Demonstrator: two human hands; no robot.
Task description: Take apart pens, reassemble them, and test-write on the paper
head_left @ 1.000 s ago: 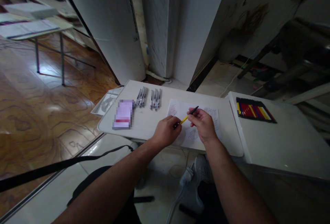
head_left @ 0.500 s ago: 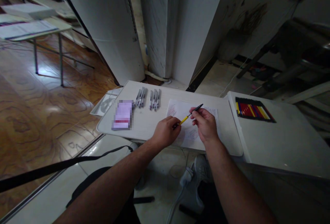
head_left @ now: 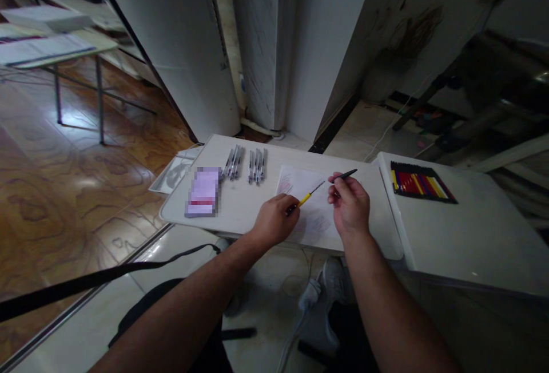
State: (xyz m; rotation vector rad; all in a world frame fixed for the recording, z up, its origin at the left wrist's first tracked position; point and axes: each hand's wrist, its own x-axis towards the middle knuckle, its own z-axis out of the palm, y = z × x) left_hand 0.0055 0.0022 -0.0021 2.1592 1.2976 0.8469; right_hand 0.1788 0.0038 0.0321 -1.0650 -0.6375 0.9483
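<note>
Over a paper sheet covered in scribbles (head_left: 289, 175), my left hand (head_left: 277, 218) is closed around a yellow pen body (head_left: 305, 199). A thin shaft, seemingly a refill, sticks out of its far end toward the upper right. My right hand (head_left: 350, 204) pinches a slim black pen part (head_left: 344, 176) between thumb and fingers; whether it is a cap or a barrel is unclear. A small gap separates the two pieces. Clear-barrelled pens lie in two groups, one on the left (head_left: 234, 162) and one nearer the sheet (head_left: 257, 166).
A phone-like, partly blurred purple item (head_left: 203, 190) lies at the left end of the white table (head_left: 240, 213). On the adjoining white surface (head_left: 472, 235) at right sits a row of black, red, yellow and blue pens (head_left: 422, 183). A white cable (head_left: 295, 327) runs along the floor.
My right hand has moved right and drawn the black part off the yellow pen body, uncovering the thin shaft. My left hand stays in nearly the same place.
</note>
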